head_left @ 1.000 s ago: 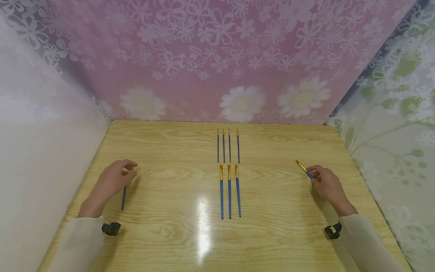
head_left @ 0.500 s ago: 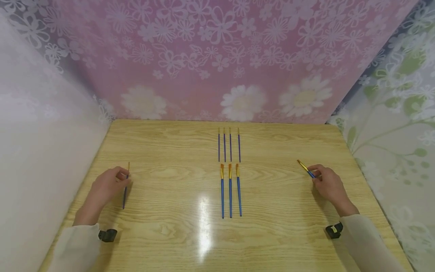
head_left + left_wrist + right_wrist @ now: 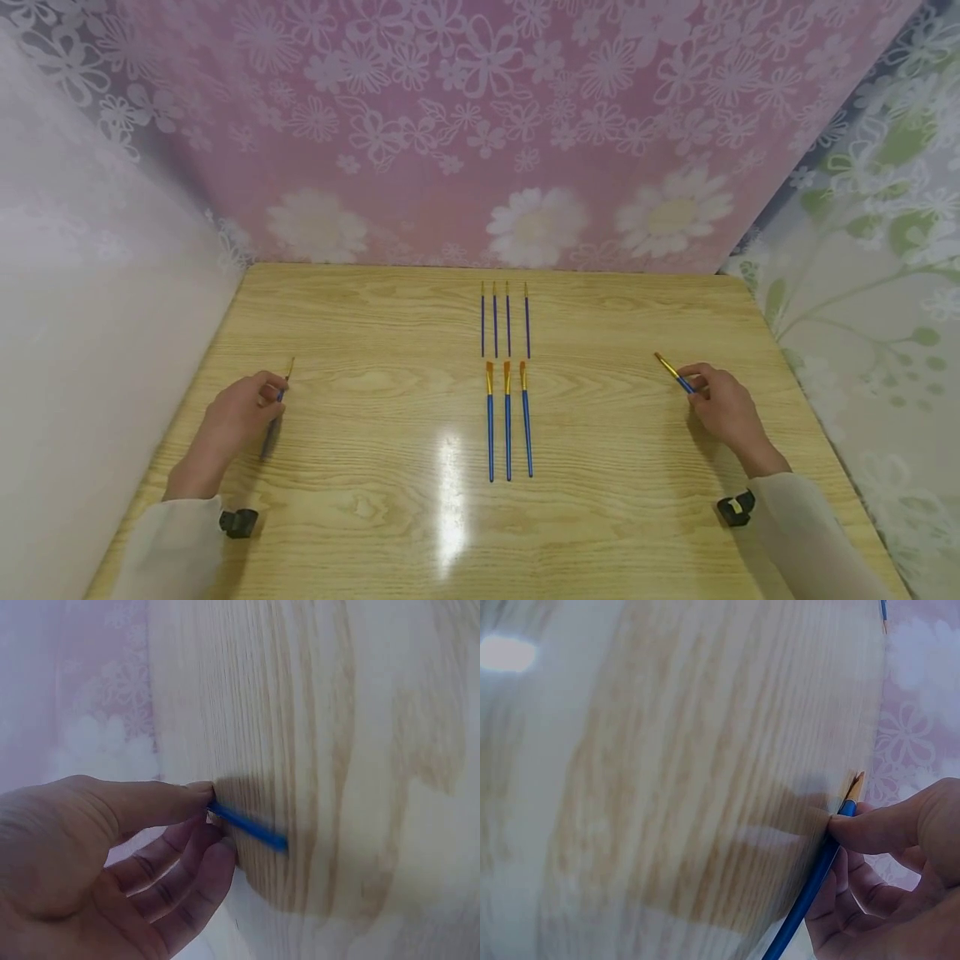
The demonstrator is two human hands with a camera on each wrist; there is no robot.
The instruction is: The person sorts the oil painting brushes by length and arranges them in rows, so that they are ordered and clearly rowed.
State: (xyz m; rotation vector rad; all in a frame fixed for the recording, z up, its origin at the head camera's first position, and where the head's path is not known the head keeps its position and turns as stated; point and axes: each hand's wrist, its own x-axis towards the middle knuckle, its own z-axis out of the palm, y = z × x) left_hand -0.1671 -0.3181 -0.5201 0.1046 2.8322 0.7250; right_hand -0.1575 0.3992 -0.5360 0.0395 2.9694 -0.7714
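Observation:
At the left of the table, my left hand [image 3: 238,412] pinches a thin paintbrush [image 3: 282,393] between thumb and fingers, its brush end pointing away from me. In the left wrist view the blue handle [image 3: 251,826] juts out past the thumb, slightly blurred. Over on the right side, my right hand [image 3: 723,408] holds a thicker paintbrush [image 3: 672,372] with a gold ferrule. The right wrist view shows its blue handle [image 3: 810,889] running down along the fingers, the thumb pressed on it near the ferrule. Between the hands lie three wide blue paintbrushes [image 3: 507,433] side by side.
Behind the wide brushes, several thin purple-handled paintbrushes [image 3: 496,327] lie in a row near the table's far part. A pink floral backdrop [image 3: 420,167] rises at the back edge of the wooden table [image 3: 360,500], with a pale wall [image 3: 90,333] at the left.
My left hand has moved slightly down and left and taken hold of the thin paintbrush, which has since tilted with its tip to the right. The right hand stays nearly still.

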